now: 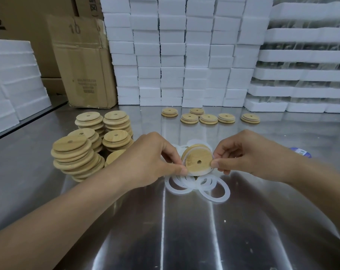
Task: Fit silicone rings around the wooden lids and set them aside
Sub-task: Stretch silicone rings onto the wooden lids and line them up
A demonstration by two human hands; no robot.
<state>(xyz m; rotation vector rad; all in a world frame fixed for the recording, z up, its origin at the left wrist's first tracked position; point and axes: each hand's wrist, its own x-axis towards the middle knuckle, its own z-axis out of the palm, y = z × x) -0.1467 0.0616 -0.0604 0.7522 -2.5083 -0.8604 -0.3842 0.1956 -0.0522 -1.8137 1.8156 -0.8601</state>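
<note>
A round wooden lid (197, 161) with a centre hole is held tilted above the steel table, a translucent silicone ring (199, 174) partly stretched round its rim. My left hand (151, 158) pinches the lid and ring at the left edge. My right hand (241, 154) pinches them at the right edge. Loose silicone rings (214, 190) lie in a heap just under the lid. Stacks of bare wooden lids (81, 152) stand to the left. Several lids (208, 118) lie singly in a row farther back.
White foam blocks (184, 55) are piled high along the back and at the left (13, 80). A cardboard box (83, 61) stands at the back left. A small blue-and-white object (300, 152) lies on the steel table (184, 230) to the right.
</note>
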